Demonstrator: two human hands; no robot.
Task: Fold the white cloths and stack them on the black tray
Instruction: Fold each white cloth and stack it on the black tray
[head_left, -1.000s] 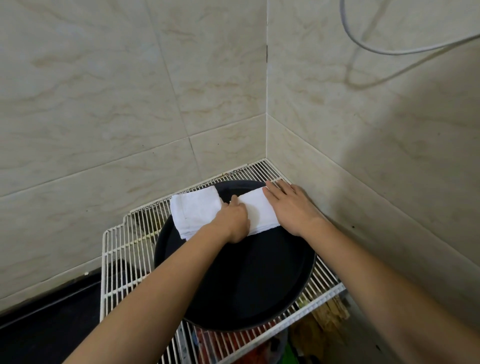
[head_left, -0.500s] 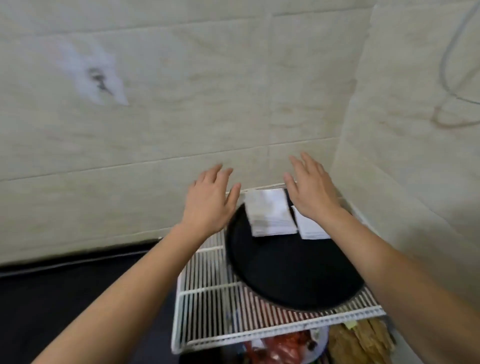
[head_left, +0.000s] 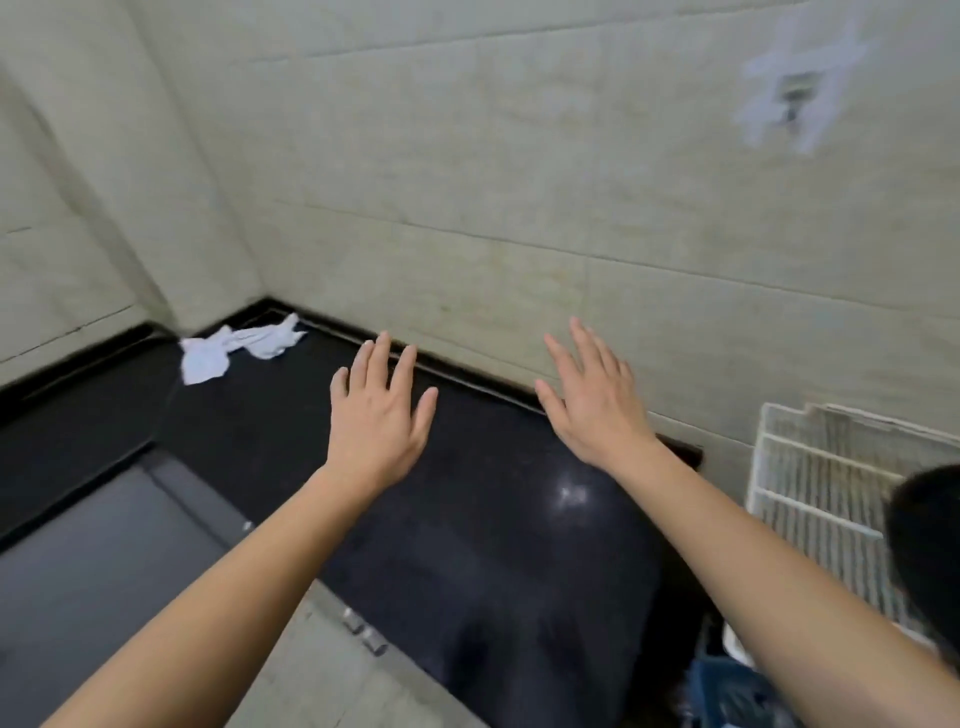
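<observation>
Both grips are apart and empty: the left hand (head_left: 376, 415) and the right hand (head_left: 592, 405) hover palm-down, fingers straight and spread, touching nothing; they hang side by side over the middle of the black worktop (head_left: 467, 519), close to the far wall (head_left: 519, 208). The cloth (head_left: 239, 348) lies crumpled in the far left corner of the worktop, well apart from both hands; it may be more than one piece, which I cannot tell. It looks light, soft and limp, with no stiffness of its own, and it would probably slide on the glossy worktop; a thumb-and-finger pinch on a free corner or edge seems the best hold, so that it can be shaken out flat before folding. At the right edge a wire rack (head_left: 810, 483) stands; the dark rounded shape over it is likely the tray (head_left: 924, 525), mostly out of view.
</observation>
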